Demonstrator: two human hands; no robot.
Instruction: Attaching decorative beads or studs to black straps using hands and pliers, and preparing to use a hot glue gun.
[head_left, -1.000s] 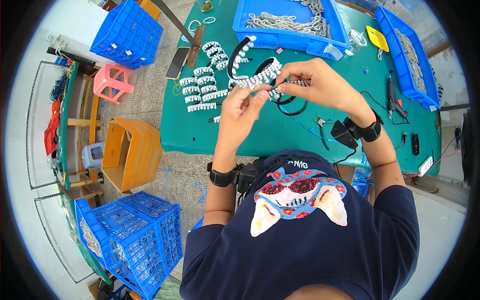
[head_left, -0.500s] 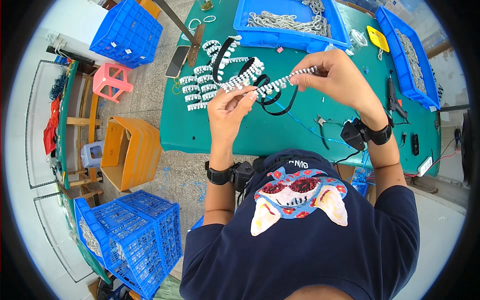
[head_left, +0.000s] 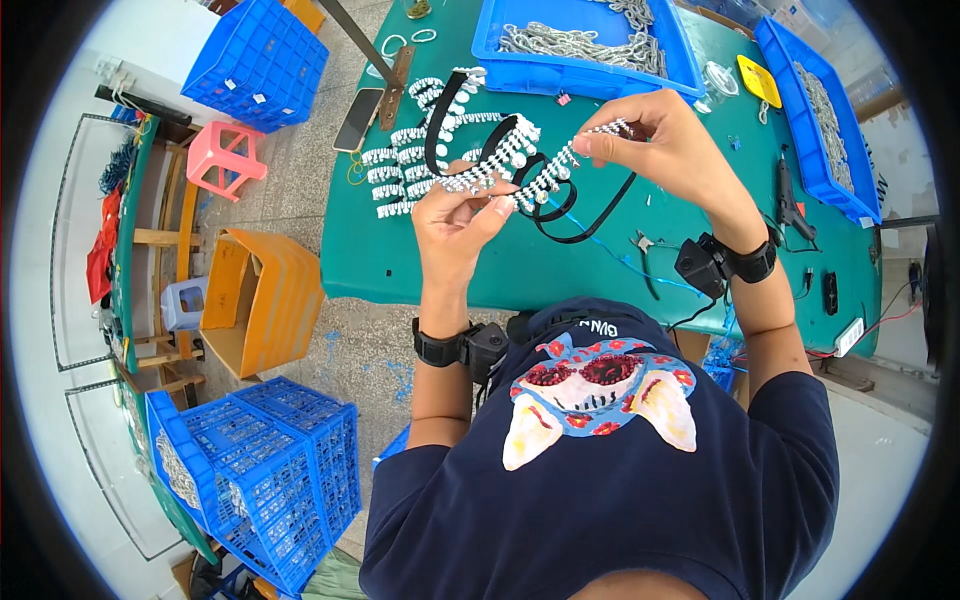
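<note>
Trim first: it's a black band with rows of white beads and little silver drops hanging off one edge, and I've got a stretch of that beaded trim (head_left: pixel 520 175) pulled out between both hands, up off the green table (head_left: pixel 400 265). My left hand (head_left: pixel 455 225) has thumb and fingertips pinched shut on the near end, palm turned up toward me. My right hand (head_left: pixel 665 150) is further out and a bit higher, fingers curled closed with the thumb and forefinger nipping the other end, so the beads run in a slanted line from one pinch to the other. Under that line the plain black part sags into a couple of loops that hang down between my hands toward the tabletop, and one more loop arcs up past my left fingers. Just beyond my left fingertips, lying flat on the table, is a pile of finished white bead pieces (head_left: pixel 395 175), short strips stacked side by side. Straight out past both hands sits a blue tray (head_left: pixel 590 75) with silvery chain heaped in it, and out past my right hand, along the table edge, there's another blue tray (head_left: pixel 815 130). A phone (head_left: pixel 358 118) lies off to the left of the bead pile. Both wrists have black bands strapped on.
</note>
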